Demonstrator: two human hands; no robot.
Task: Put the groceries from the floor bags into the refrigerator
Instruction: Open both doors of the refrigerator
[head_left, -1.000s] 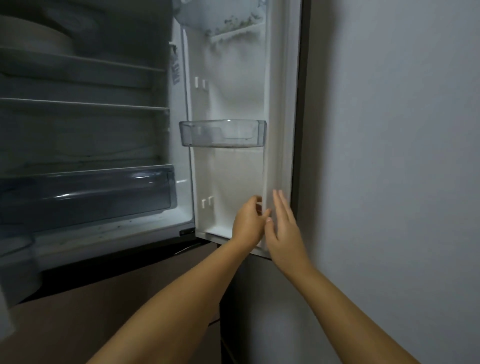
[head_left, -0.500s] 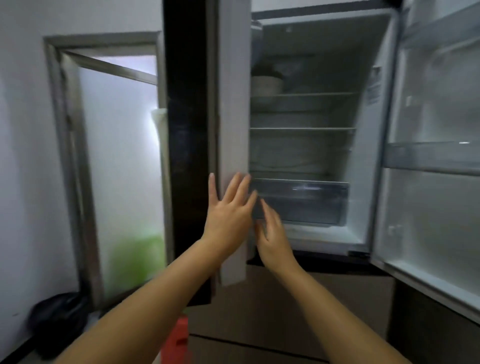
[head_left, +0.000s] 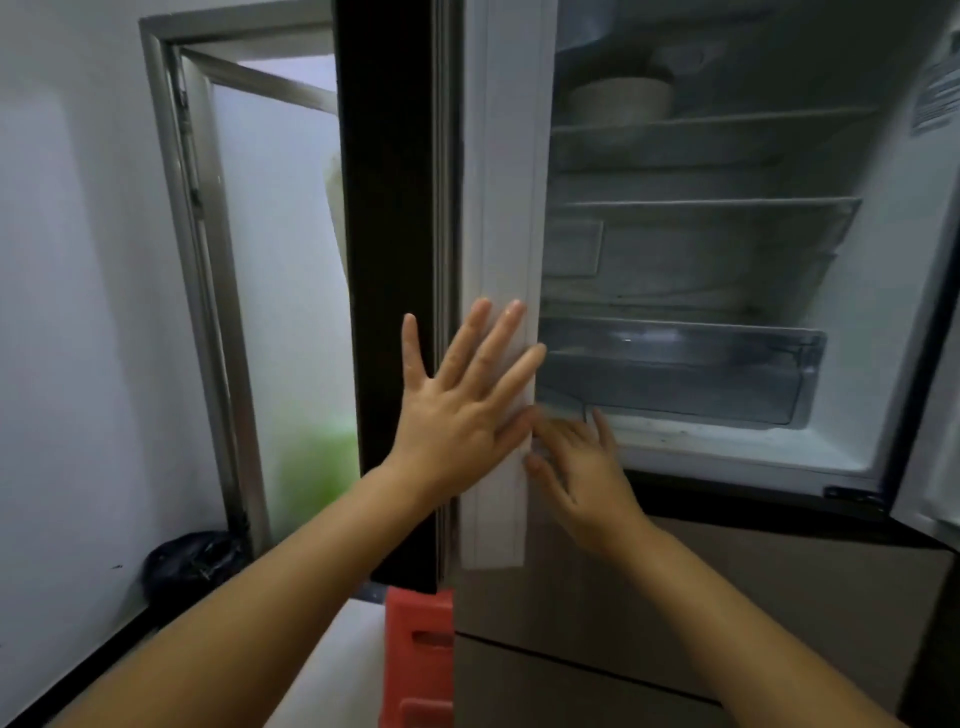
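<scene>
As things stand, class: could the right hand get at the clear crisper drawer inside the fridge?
Probably yes: the right hand sits at the opened left door, with nothing between it and the crisper drawer.

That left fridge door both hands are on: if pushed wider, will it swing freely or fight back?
The left door looks rigid and hinged, so it should probably swing as one piece. The left hand lies flat with fingers spread on its edge and the right hand is open too, suggesting light effort. Its white gasket seems soft and may give slightly.
</scene>
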